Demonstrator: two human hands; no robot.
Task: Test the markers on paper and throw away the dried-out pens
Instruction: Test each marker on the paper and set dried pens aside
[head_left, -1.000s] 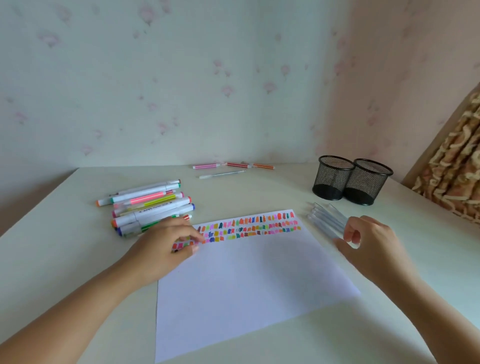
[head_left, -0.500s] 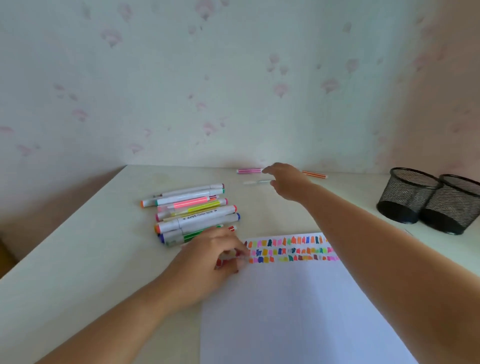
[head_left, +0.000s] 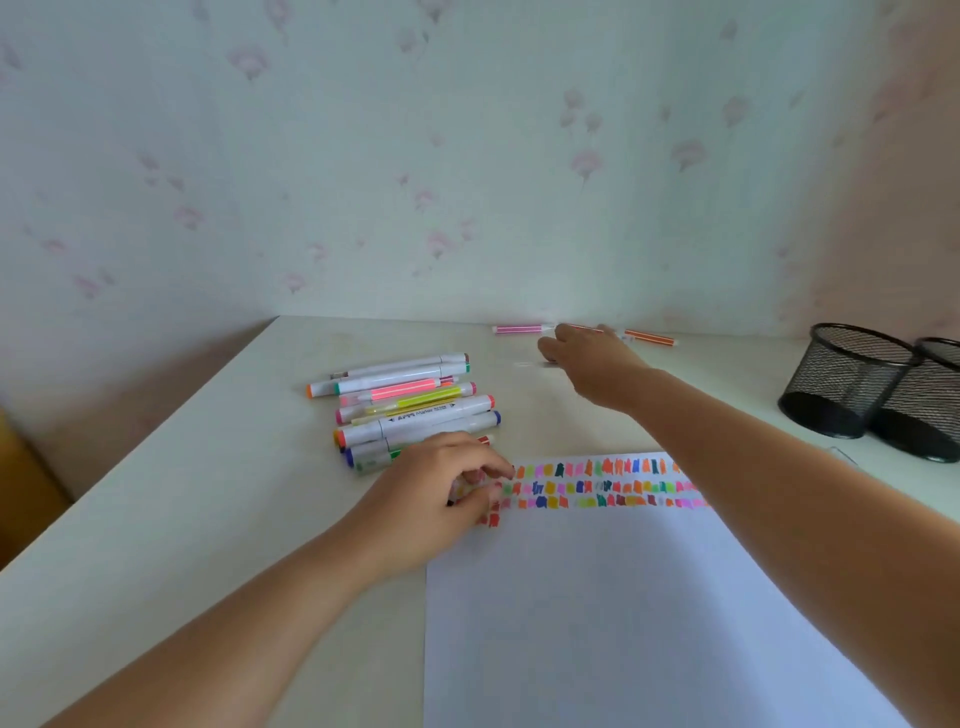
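A white paper sheet (head_left: 597, 613) lies on the desk with rows of coloured test marks (head_left: 602, 486) along its top edge. My left hand (head_left: 436, 493) rests on the sheet's top-left corner, fingertips pressing it down. Just behind that hand lies a pile of several markers (head_left: 410, 405). My right hand (head_left: 587, 358) reaches to the far side of the desk, its fingers bent over the right end of a thin white pen (head_left: 530, 365); blur hides whether they grip it. A pink pen (head_left: 519, 329) and an orange pen (head_left: 649, 338) lie by the wall.
Two black mesh pen cups (head_left: 852, 384) stand side by side at the right of the desk (head_left: 208, 519). The wallpapered wall runs close behind the far pens. The desk's left edge drops off beside the marker pile.
My right hand left the clear case at the right of the paper and reached to the far pens by the wall. The view swung left. My left hand stayed on the paper's corner.
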